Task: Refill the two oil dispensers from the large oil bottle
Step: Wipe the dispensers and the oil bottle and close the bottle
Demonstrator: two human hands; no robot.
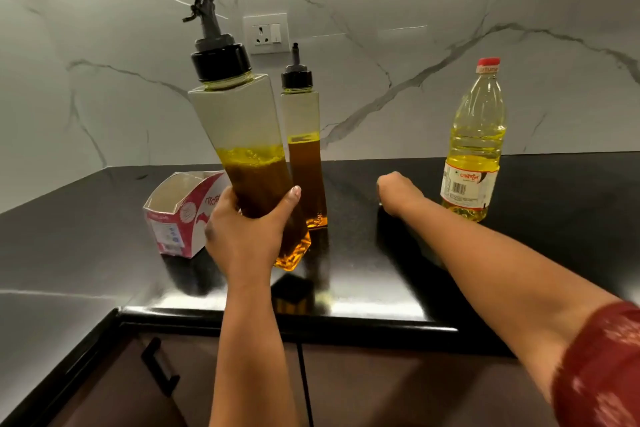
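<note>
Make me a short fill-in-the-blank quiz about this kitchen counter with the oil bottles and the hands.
1. The left hand grips the tilted dispenser, whose cap is ____ in colour.
2. The large oil bottle has a ____ cap.
3. The second dispenser stands upright in front of a wall ____.
4. The pink and white carton lies to the ____ of the dispensers.

Missing words: black; red; socket; left

Red-capped yellow oil bottle (473, 146), black countertop (519, 218)

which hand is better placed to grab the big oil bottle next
Likely the right hand. It holds nothing and rests on the black counter, close to the red-capped clear plastic bottle of yellow oil. The left hand is busy gripping the tilted square dispenser with a black pour spout.
</note>
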